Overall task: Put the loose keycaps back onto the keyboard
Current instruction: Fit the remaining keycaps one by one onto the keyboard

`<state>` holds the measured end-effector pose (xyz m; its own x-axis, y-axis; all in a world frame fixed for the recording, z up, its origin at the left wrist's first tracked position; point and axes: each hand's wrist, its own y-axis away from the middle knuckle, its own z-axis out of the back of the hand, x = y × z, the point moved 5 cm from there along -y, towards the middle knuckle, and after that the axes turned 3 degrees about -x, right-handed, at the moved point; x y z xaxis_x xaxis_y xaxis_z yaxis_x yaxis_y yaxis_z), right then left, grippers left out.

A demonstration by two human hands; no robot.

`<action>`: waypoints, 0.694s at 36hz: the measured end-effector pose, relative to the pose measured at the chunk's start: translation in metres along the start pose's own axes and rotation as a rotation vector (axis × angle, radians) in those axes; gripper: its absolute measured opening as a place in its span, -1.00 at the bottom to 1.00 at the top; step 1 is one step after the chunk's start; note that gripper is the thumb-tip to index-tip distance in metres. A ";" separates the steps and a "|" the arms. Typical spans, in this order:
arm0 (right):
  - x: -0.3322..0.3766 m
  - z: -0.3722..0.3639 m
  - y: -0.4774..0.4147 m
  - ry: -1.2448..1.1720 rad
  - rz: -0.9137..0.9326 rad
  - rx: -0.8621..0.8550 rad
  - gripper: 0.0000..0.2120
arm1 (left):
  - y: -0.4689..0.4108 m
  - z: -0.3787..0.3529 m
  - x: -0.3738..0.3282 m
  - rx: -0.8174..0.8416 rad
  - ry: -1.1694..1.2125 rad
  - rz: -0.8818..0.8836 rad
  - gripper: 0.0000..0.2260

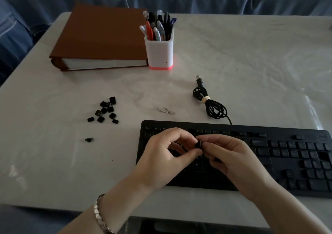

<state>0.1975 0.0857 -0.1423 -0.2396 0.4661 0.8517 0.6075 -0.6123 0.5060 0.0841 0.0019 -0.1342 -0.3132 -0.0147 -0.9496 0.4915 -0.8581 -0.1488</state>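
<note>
- One black keycap (199, 144) is pinched between both hands, in the air just above the left half of the keyboard (287, 154) and not yet seated on it.
- About a dozen loose keycaps (106, 111) lie in a cluster on the tabletop (251, 54), well to the left of the keyboard. A lone keycap (89, 139) lies apart from them, nearer the person.
- By its look, the held keycap is a small hard plastic shell: very light, stiff, smooth-sided and easy to flick away. Any clips on its underside are probably the fragile part.
- The best hold is likely on two opposite side walls, which leaves the top free for pressing and the underside clear to meet its socket.
- The left hand (167, 154) reaches in from the lower left, a metal bracelet (98, 214) on its wrist. Its grip is clamped on the keycap's left side, with the other fingers curled beneath.
- The right hand (230, 158) comes in from the lower right across the keyboard's middle, its back turned up. Its grip is clamped on the keycap's right side.
- Which way the keycap faces cannot be told; it is too small and dark.
</note>
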 end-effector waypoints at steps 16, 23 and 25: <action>-0.021 0.003 -0.004 0.233 0.013 -0.113 -0.84 | 0.011 -0.004 0.025 0.023 -0.125 0.005 -0.80; 0.001 0.015 -0.022 0.561 0.321 -0.223 -0.81 | -0.012 0.027 0.034 -0.241 -0.465 -0.049 -0.84; 0.005 0.012 -0.028 0.648 0.415 -0.210 -0.80 | -0.022 0.032 0.037 -0.200 -0.525 0.027 -0.84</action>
<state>0.1880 0.1127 -0.1539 -0.4569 -0.2508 0.8534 0.6037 -0.7921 0.0905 0.0357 0.0040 -0.1573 -0.6356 -0.3323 -0.6968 0.6332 -0.7407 -0.2244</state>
